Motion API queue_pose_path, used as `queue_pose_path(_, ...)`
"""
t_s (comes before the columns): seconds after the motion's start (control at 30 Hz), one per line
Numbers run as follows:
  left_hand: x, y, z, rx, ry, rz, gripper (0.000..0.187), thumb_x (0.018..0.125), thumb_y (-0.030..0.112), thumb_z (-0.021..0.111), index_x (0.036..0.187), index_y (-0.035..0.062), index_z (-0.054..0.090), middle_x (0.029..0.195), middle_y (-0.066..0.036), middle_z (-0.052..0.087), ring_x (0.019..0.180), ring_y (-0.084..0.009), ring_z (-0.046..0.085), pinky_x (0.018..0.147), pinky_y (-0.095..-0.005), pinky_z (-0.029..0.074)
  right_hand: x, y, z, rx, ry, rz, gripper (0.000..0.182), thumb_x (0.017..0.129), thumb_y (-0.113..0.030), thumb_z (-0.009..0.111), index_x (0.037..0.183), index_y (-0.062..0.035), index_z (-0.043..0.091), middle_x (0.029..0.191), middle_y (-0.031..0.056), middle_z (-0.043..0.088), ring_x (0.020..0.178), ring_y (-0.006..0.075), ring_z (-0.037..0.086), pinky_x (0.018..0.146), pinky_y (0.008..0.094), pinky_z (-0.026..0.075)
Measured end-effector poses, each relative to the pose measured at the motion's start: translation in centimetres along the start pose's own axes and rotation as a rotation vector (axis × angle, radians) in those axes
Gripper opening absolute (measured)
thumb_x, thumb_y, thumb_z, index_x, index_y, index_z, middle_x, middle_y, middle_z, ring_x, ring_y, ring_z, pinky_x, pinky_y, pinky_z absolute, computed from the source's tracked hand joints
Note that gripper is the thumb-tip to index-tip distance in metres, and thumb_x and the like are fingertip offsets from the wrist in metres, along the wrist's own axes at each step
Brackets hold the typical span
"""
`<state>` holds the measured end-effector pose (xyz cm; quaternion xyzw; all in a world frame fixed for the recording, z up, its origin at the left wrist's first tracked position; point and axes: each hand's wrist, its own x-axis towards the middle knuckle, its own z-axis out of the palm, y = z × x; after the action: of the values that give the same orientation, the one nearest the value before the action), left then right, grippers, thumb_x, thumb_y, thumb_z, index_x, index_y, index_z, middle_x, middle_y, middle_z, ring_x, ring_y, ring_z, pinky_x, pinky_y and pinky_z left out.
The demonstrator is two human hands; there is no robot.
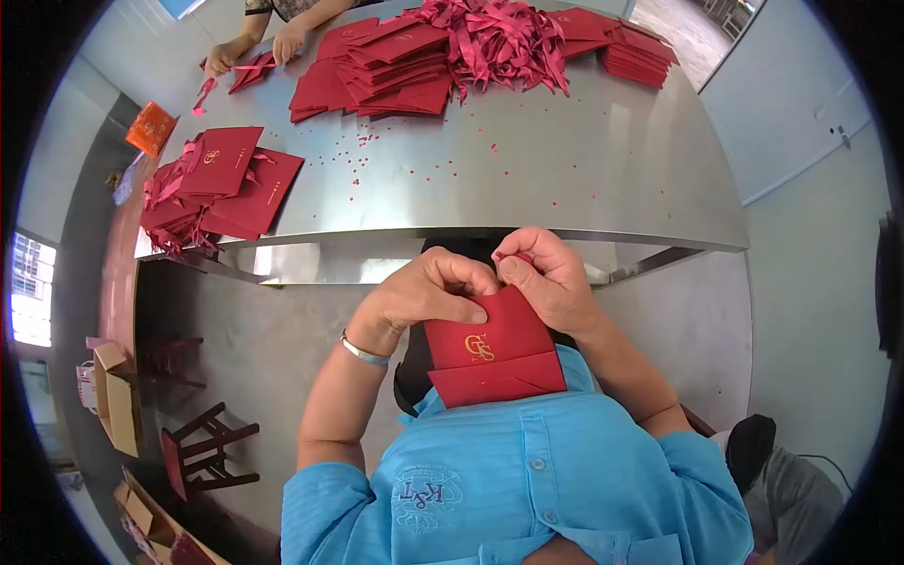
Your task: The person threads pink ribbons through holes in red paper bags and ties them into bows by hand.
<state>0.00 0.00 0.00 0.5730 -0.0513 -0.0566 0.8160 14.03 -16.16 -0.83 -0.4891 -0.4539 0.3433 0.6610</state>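
Observation:
A red paper gift bag (508, 325) with a gold logo lies flat against my blue shirt, at my lap. My left hand (438, 292), a bracelet on its wrist, grips the bag's far edge with the thumb on the front face. At the bag's far right corner, my right hand (551, 282) is closed in a pinch. A bit of red shows at its fingertips and looks like a ribbon end; most of it is hidden by the fingers.
The metal table (603, 179) ahead bears stacked red bags (395, 71), a heap of red ribbons (508, 47), ribboned bags (221, 174) and scattered red dots. Across it, another person's hands (287, 42) handle a red piece. A wooden stool (202, 452) and cardboard boxes (118, 405) stand left.

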Motion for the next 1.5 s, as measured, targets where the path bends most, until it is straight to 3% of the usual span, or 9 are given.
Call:
queue_pose_path(0.07, -0.1, 1.0, 0.5, 0.025, 0.108, -0.07, 0.02, 0.077, -0.007, 0.066, 0.097, -0.0018, 0.066, 0.088, -0.001, 0.066, 0.08, -0.0067, 0.059, 0.073, -0.0207, 0.048, 0.1, -0.2, -0.1, -0.08, 0.03, -0.016, 0.013, 0.093, -0.01, 0.058, 0.103, -0.0015, 0.058, 0.089, 0.0016, 0.061, 0.079, 0.007, 0.054, 0.071, 0.0221, 0.046)
queue_pose_path(0.1, 0.1, 1.6, -0.1, 0.006, 0.103, -0.054, 0.02, 0.077, -0.007, 0.066, 0.097, -0.0018, 0.066, 0.088, -0.001, 0.066, 0.08, -0.0067, 0.059, 0.073, -0.0207, 0.048, 1.2, 0.0, -0.1, -0.1, 0.024, -0.002, 0.013, 0.093, -0.01, 0.058, 0.103, -0.0015, 0.058, 0.089, 0.0016, 0.061, 0.079, 0.007, 0.054, 0.071, 0.0221, 0.046)
queue_pose_path(0.17, 0.2, 3.5, -0.3, 0.123, 0.283, -0.166, 0.023, 0.074, -0.01, 0.069, 0.094, -0.0012, 0.066, 0.089, -0.001, 0.066, 0.08, -0.0069, 0.06, 0.074, -0.0218, 0.049, 2.8, 0.4, -0.1, -0.114, 0.078, -0.025, 0.011, 0.093, -0.009, 0.058, 0.101, -0.0013, 0.059, 0.088, 0.0016, 0.06, 0.078, 0.0066, 0.054, 0.071, 0.0214, 0.045)
queue_pose_path(0.47, -1.8, 0.0, -2.5, -0.142, 0.221, -0.177, 0.023, 0.069, -0.012, 0.069, 0.088, -0.0009, 0.067, 0.084, 0.002, 0.063, 0.078, -0.0051, 0.055, 0.072, -0.0207, 0.047, 3.2, 2.9, 1.7, -0.107, -0.056, -0.008, 0.012, 0.093, -0.009, 0.059, 0.101, -0.001, 0.058, 0.088, 0.0017, 0.06, 0.077, 0.0064, 0.053, 0.069, 0.0214, 0.046)
queue_pose_path(1.03, 0.2, -2.3, -5.2, -0.135, 0.182, -0.179, 0.026, 0.063, -0.01, 0.073, 0.086, 0.0009, 0.068, 0.083, 0.002, 0.061, 0.078, -0.0054, 0.054, 0.072, -0.0214, 0.045, 4.2, 4.7, 0.3, -0.153, -0.046, 0.067, 0.011, 0.093, -0.007, 0.057, 0.102, -0.0007, 0.058, 0.09, 0.0013, 0.061, 0.08, 0.0057, 0.054, 0.072, 0.0205, 0.046)
queue_pose_path(1.13, 0.3, -2.1, -4.8, -0.17, 0.224, -0.195, 0.024, 0.065, -0.009, 0.072, 0.087, 0.0006, 0.068, 0.082, 0.003, 0.062, 0.078, -0.0049, 0.054, 0.073, -0.0215, 0.046, 4.0, 4.8, 0.2, -0.176, -0.034, 0.077, 0.011, 0.093, -0.008, 0.057, 0.102, -0.001, 0.058, 0.09, 0.0011, 0.06, 0.079, 0.0057, 0.054, 0.071, 0.0205, 0.046)
queue_pose_path(1.3, 0.3, -1.7, -4.1, -0.066, 0.304, -0.217, 0.01, 0.079, -0.003, 0.067, 0.089, -0.0004, 0.066, 0.081, 0.004, 0.062, 0.076, -0.0032, 0.053, 0.07, -0.0205, 0.045, 3.6, 6.1, -0.1, -0.117, 0.017, 0.133, 0.012, 0.093, -0.01, 0.058, 0.102, -0.0024, 0.059, 0.087, 0.0012, 0.062, 0.076, 0.0065, 0.055, 0.07, 0.0219, 0.046)
queue_pose_path(1.5, 0.6, -1.1, -3.1, 0.049, 0.337, -0.199, 0.005, 0.085, 0.003, 0.065, 0.087, -0.0009, 0.066, 0.076, 0.003, 0.063, 0.071, -0.0021, 0.052, 0.064, -0.0195, 0.043, 3.7, 5.3, -0.4, -0.209, -0.003, 0.105, 0.011, 0.094, -0.008, 0.057, 0.102, -0.0003, 0.057, 0.084, 0.0004, 0.058, 0.074, 0.0051, 0.053, 0.068, 0.02, 0.045)
